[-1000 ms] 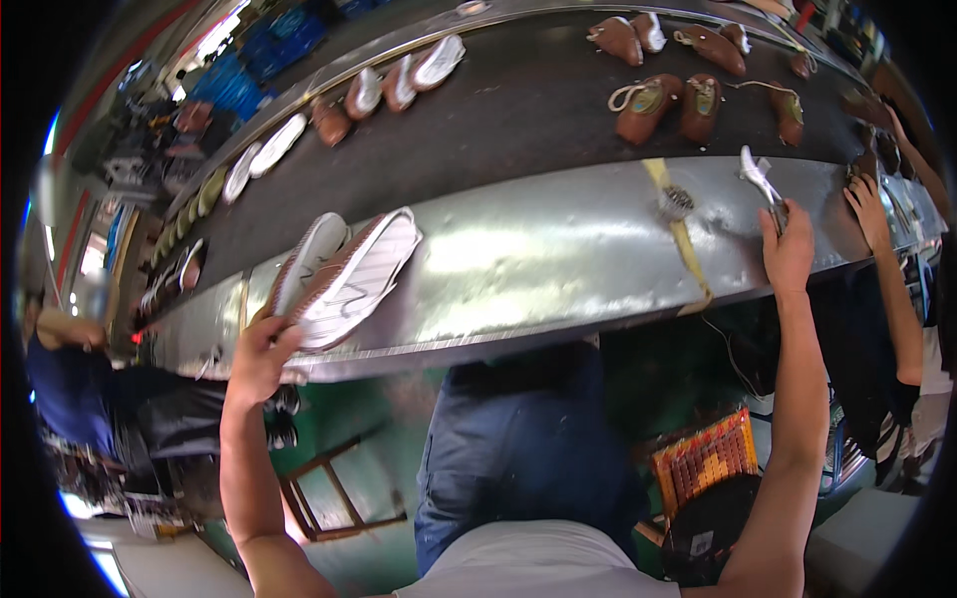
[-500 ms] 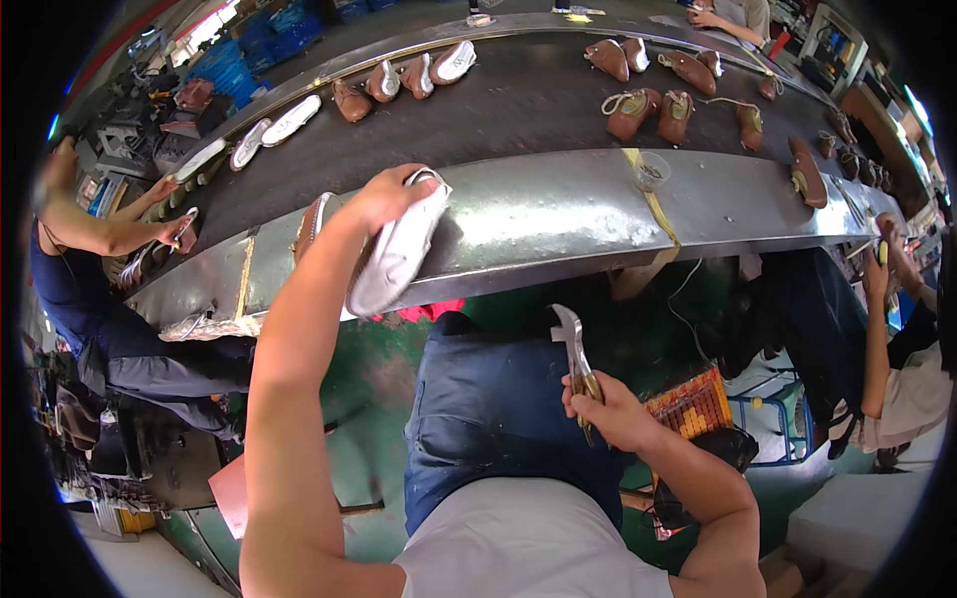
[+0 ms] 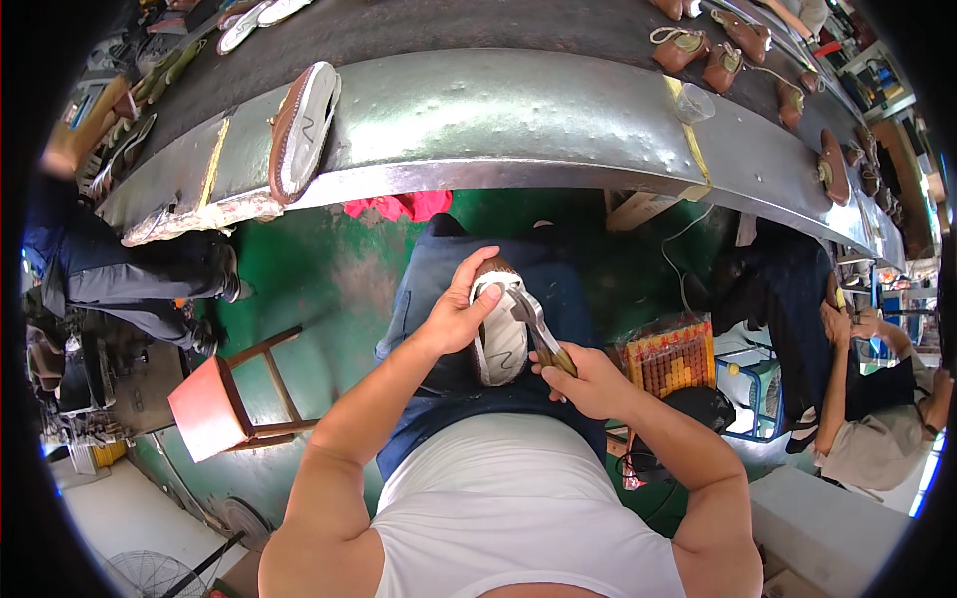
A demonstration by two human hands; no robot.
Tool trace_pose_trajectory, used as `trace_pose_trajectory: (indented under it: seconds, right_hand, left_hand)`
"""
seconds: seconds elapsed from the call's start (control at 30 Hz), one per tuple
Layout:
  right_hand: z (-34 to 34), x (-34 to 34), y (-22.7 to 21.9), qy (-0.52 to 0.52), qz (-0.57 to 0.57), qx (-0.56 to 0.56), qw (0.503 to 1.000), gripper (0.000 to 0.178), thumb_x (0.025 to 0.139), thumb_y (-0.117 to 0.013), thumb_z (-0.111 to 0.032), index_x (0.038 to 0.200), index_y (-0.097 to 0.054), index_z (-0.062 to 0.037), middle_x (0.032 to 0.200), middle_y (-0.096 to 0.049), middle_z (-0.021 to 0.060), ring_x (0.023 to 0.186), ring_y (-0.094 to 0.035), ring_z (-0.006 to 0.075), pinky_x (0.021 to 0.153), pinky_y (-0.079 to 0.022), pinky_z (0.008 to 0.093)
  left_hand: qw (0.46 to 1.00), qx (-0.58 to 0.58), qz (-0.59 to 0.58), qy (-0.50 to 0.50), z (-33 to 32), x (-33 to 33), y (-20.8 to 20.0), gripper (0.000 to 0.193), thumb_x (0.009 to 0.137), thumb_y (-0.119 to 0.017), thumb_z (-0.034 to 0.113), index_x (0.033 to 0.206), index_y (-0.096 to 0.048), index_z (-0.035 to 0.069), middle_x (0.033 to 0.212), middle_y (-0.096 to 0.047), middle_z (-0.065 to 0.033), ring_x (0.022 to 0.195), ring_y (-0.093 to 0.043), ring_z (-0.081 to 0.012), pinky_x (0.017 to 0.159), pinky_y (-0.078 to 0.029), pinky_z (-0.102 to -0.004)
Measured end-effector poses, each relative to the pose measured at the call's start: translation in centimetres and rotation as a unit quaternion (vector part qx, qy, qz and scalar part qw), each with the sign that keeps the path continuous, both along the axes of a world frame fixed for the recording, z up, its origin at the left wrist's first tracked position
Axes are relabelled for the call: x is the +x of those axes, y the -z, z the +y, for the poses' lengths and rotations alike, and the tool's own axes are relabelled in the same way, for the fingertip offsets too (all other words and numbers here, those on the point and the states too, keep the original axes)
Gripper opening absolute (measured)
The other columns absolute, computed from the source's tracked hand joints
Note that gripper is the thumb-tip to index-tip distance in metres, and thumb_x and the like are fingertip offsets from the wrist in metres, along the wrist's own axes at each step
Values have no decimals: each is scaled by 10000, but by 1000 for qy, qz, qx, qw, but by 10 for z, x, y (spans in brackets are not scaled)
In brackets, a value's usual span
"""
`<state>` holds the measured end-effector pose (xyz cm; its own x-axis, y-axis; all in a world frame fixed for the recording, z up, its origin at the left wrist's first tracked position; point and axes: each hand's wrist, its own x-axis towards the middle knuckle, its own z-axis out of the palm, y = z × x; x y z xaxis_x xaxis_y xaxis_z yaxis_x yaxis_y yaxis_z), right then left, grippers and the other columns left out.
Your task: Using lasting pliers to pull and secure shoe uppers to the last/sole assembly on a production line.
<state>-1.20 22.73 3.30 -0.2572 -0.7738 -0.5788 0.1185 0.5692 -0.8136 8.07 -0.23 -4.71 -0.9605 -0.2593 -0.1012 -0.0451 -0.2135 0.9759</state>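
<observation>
Pinching white-soled shoe (image 3: pixel 500 347) w/ L hand (image 3: pixel 459 319) at its 10 o'clock, clasping metal pliers (image 3: pixel 536 327) w/ R hand (image 3: pixel 592 383) at 4 o'clock.

Left fingers (image 3: pixel 473 274) hid part of the shoe (image 3: pixel 503 344); well ahead of them, the view's top edge cut off a white sole (image 3: pixel 284 9).

On the green floor (image 3: pixel 299 249), a red-topped wooden stool (image 3: pixel 209 407) can be seen to the left, while a red cloth (image 3: pixel 404 206) is visible below the front edge of the metal bench (image 3: pixel 478 110). The bench is crossed by strips of yellow tape (image 3: pixel 696 154), the right-hand one partly covered by a clear plastic cup (image 3: pixel 695 103). To the right, an orange-and-brown slatted mat (image 3: pixel 670 361) is placed near a blue metal frame (image 3: pixel 766 394).
</observation>
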Motion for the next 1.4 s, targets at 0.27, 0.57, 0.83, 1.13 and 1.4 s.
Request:
trace_pose_trajectory:
  seconds: [0.27, 0.57, 0.83, 1.13, 1.4]
  right_hand:
    - [-23, -26, 2, 169, -51, -168, 970, 283, 982, -545, -176, 1182, -559, 22, 899, -642, 54, 767, -598, 97, 632, -468, 241]
    - [-14, -12, 26, 96, -128, -31, 987, 210, 964, -563, -139, 1106, -601, 10, 846, -631, 43, 650, -583, 113, 595, -490, 271]
    - [-25, -9, 23, 143, -142, -46, 978, 225, 974, -541, -141, 1108, -596, 31, 847, -638, 47, 757, -597, 120, 686, -485, 267]
    - [-26, -46, 14, 29, -114, 17, 993, 187, 953, -578, -168, 939, -596, 18, 821, -667, 105, 648, -634, 211, 644, -517, 361]
    - [-27, -24, 58, 35, 214, -42, 975, 249, 947, -595, -192, 1030, -575, 43, 856, -661, 237, 836, -630, 439, 753, -500, 454]
  left_hand:
    - [993, -113, -15, 19, -2, -4, 13, 472, 1047, -445, 288, 1474, -319, 131, 1328, -478, -89, 1244, -433, -172, 1077, -340, -326]
    - [997, -15, -71, -5, -3, -19, 1, 444, 1050, -452, 310, 1444, -348, 134, 1276, -541, -72, 1175, -487, -157, 1036, -380, -305]
    - [997, -24, -65, 19, -8, -19, 4, 462, 1053, -446, 334, 1454, -336, 134, 1297, -530, -64, 1202, -474, -162, 1059, -360, -304]
    - [985, -146, -79, 40, -10, -20, -14, 439, 1034, -506, 258, 1440, -397, 130, 1250, -575, -65, 1151, -521, -152, 1029, -399, -300]
    - [998, 22, -51, 31, -23, -27, 22, 391, 996, -561, 110, 1380, -487, 116, 1229, -579, -29, 1143, -514, -127, 1015, -410, -284]
